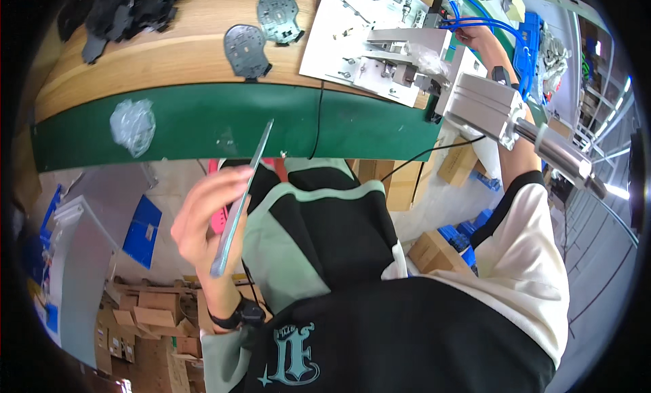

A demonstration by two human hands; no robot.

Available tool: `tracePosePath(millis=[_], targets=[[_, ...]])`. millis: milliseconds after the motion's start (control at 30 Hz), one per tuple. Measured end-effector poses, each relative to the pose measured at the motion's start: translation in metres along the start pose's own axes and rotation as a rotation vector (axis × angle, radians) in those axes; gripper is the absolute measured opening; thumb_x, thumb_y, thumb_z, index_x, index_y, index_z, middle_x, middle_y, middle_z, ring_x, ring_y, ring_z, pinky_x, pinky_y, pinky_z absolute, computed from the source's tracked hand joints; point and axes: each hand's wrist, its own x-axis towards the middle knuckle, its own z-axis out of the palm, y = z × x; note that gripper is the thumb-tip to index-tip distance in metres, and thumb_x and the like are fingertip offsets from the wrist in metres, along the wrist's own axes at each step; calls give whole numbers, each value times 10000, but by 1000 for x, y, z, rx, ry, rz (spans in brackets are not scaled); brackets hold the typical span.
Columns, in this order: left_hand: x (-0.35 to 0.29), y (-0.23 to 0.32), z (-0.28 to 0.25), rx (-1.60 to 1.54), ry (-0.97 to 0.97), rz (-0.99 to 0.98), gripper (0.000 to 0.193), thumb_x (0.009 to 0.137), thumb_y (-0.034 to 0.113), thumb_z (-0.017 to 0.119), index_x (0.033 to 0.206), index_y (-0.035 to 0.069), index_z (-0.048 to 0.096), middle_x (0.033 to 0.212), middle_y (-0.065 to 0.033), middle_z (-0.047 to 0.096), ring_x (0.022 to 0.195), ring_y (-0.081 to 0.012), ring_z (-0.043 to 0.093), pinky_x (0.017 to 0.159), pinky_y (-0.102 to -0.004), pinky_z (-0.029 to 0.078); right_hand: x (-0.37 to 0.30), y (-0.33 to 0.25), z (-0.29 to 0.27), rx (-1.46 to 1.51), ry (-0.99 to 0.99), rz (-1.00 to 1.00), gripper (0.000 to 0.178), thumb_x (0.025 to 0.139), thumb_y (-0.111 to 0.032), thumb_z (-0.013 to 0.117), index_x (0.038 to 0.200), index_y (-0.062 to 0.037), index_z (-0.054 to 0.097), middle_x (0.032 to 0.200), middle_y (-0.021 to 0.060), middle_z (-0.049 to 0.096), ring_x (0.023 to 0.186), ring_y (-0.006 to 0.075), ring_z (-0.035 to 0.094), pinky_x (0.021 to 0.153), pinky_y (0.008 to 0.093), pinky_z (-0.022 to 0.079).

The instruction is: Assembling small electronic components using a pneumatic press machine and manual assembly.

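Observation:
My left hand is closed on a long, thin, flat grey piece, held nearly edge-on and tilted in front of the table's near edge. Its far end reaches over the green mat. At the far right, my right hand reaches behind a metal machine on a white base plate. Its fingers are partly hidden near blue air tubes, so I cannot make out a grip. Two rounded grey plastic parts lie on the wooden tabletop left of the machine.
A heap of black parts sits at the far left. A crumpled clear plastic bag lies on the mat. A silver cylinder unit juts toward me beside my right forearm. A black cable crosses the mat. Cardboard boxes stand below.

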Motion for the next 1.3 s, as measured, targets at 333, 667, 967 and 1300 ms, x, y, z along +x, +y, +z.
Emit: tracePosePath(millis=[333,667,967,1300], targets=[[-30,-45,-8,-132,108,-84,138,1027,172,592,1120,70,586,980,-173,671,891,-313,618,855,-491,522,1,3,-10,-47,-139,-60,191,909,-341,806,822,-182,746,797,-43,637,772,67,525,698,250,468],[-28,-62,1,29,242,-252,191,1060,303,537,1054,112,542,917,-82,549,823,-268,540,704,-413,462,-17,4,2,68,75,7,78,965,-95,655,936,-124,721,846,22,694,787,148,623,717,326,499],[-26,-69,-12,-30,113,-130,221,1060,292,563,1196,120,584,1045,-127,592,983,-304,539,860,-477,490,-28,0,7,113,40,-81,97,953,-61,652,937,-133,716,844,0,681,756,133,609,667,295,473],[-19,-59,-6,56,31,-114,193,1051,262,579,1178,116,573,1045,-141,615,972,-321,558,858,-453,482,-29,-1,19,152,30,-54,39,933,-90,723,960,-118,714,864,3,683,782,126,623,700,291,517]])
